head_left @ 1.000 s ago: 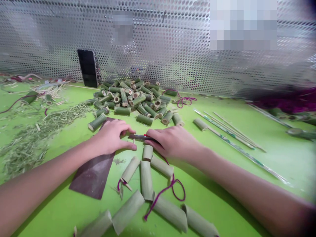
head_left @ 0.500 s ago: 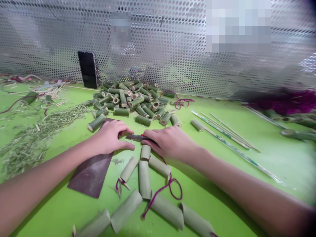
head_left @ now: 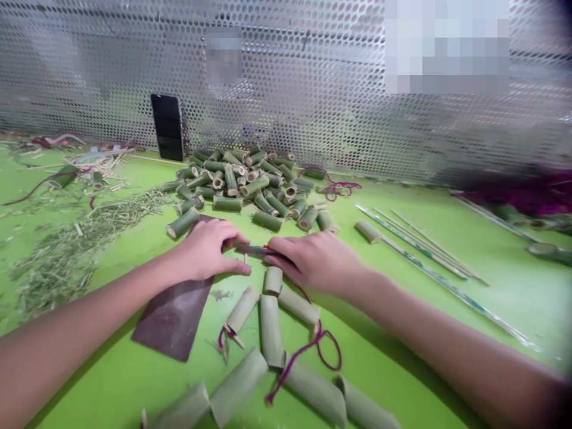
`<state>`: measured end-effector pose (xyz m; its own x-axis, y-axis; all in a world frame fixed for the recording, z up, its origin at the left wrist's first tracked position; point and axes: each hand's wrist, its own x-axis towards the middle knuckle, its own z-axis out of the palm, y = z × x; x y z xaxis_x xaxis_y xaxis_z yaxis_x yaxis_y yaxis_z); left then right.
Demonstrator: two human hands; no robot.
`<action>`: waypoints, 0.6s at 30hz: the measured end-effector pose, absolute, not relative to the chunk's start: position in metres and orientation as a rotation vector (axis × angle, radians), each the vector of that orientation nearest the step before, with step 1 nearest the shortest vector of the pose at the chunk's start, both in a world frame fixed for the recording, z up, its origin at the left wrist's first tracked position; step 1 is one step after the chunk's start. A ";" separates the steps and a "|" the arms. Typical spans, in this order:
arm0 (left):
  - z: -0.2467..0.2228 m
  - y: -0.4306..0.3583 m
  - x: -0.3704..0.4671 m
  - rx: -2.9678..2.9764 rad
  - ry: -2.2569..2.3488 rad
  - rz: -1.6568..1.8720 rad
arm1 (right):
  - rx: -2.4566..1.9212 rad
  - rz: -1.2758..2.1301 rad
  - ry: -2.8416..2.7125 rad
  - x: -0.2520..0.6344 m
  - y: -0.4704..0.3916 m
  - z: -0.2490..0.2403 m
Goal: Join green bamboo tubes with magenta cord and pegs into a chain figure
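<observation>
"Short pale wooden stick [head_left: 245, 260]: position?"

"Just beyond the peeled, pale-green bamboo tubes [head_left: 271, 330] and thin purple cord [head_left: 318, 338] nearest us. Left hand [head_left: 211, 249] pinches it, thumb against fingertip. Right hand [head_left: 316, 256] wraps a narrow dark metal tool [head_left: 257, 250], tip at the stick."

"Farther out?"

"Heaped dark-green bamboo pieces [head_left: 257, 186]; then a black rectangular phone [head_left: 168, 128], upright before perforated silver metal sheeting [head_left: 290, 101]."
</observation>
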<state>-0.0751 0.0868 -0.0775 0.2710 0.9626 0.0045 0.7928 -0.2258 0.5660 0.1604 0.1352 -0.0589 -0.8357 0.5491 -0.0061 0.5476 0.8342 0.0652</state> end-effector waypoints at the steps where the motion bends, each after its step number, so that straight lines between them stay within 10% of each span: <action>1: -0.077 0.087 -0.075 2.092 1.581 0.495 | 0.892 0.093 2.982 0.160 0.135 -0.058; 18: -0.081 0.088 -0.075 2.095 1.577 0.534 | 0.902 0.125 2.947 0.159 0.135 -0.059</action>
<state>-0.0754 0.0884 -0.0807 0.2673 0.9631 0.0315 0.7839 -0.2363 0.5741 0.1588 0.1355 -0.0591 -0.8275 0.5606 -0.0311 0.5559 0.8259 0.0944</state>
